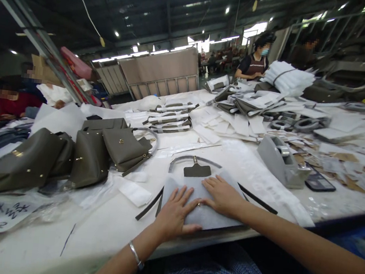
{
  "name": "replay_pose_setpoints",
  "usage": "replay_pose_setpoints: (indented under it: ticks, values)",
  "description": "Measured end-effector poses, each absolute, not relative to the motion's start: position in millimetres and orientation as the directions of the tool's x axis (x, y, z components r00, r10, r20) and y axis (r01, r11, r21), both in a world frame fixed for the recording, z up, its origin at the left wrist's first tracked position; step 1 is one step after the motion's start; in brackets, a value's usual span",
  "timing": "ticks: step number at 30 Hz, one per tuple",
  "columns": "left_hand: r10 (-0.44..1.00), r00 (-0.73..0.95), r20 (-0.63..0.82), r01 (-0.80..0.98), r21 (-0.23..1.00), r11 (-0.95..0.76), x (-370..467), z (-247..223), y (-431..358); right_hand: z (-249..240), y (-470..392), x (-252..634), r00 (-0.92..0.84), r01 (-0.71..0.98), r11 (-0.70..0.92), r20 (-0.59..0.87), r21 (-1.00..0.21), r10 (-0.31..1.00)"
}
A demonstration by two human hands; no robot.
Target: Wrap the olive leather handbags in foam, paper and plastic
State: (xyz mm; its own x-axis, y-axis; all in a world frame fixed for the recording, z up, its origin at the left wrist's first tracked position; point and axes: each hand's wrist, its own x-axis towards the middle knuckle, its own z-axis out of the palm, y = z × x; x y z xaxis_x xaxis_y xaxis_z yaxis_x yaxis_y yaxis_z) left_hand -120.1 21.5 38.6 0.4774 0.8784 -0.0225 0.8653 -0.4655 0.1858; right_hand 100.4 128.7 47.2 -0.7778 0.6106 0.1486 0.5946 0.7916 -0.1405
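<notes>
A pale sheet of wrapping paper (199, 220) covers most of a flat handbag at the front edge of the table. My left hand (176, 211) lies on the sheet with its fingers spread. Beside it, my right hand (223, 196) presses flat on the sheet's upper part, fingers stretched out. Beyond the paper show the bag's dark flap tab (197, 170) and a wrapped grey handle (179, 163). Dark straps stick out on both sides, the right strap (259, 199) reaching past my forearm. The rest of the bag is hidden.
Several olive handbags (91, 157) stand on the left. A tape dispenser (281, 161) and a phone (321, 179) are on the right, near scattered paper scraps (341, 161). Stacked wrapped bags (171, 117) lie farther back. A masked person (254, 66) sits across the table.
</notes>
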Motion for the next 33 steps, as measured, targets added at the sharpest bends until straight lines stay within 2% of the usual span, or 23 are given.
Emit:
replay_pose_setpoints:
  ticks: [4, 7, 12, 17, 22, 28, 33]
  values:
    - [0.877, 0.481, -0.018, 0.863, 0.189, -0.469, -122, 40, 25, 29, 127, 103, -0.756, 0.588, 0.774, 0.179, -0.238, 0.629]
    - [0.872, 0.489, -0.005, 0.858, 0.185, -0.480, -123, 43, 25, 31, 124, 107, -0.732, 0.602, 0.752, 0.191, -0.268, 0.654]
    - [0.861, 0.509, -0.012, 0.845, 0.197, -0.497, -120, 40, -7, 34, 88, 113, -0.717, 0.614, 0.737, 0.189, -0.283, 0.671]
    - [0.864, 0.503, 0.017, 0.847, 0.190, -0.497, -113, 35, -39, 22, 54, 125, -0.704, 0.596, 0.754, 0.271, -0.277, 0.656]
    - [0.871, 0.489, -0.054, 0.855, 0.225, -0.467, -115, 41, -29, 26, 66, 125, -0.711, 0.577, 0.759, 0.271, -0.301, 0.648]
    - [0.898, 0.438, -0.048, 0.886, 0.191, -0.422, -113, 42, -27, 23, 69, 125, -0.727, 0.575, 0.777, 0.275, -0.256, 0.629]
    - [0.883, 0.461, -0.087, 0.877, 0.195, -0.439, -118, 49, -17, 22, 65, 123, -0.683, 0.611, 0.751, 0.314, -0.250, 0.660]
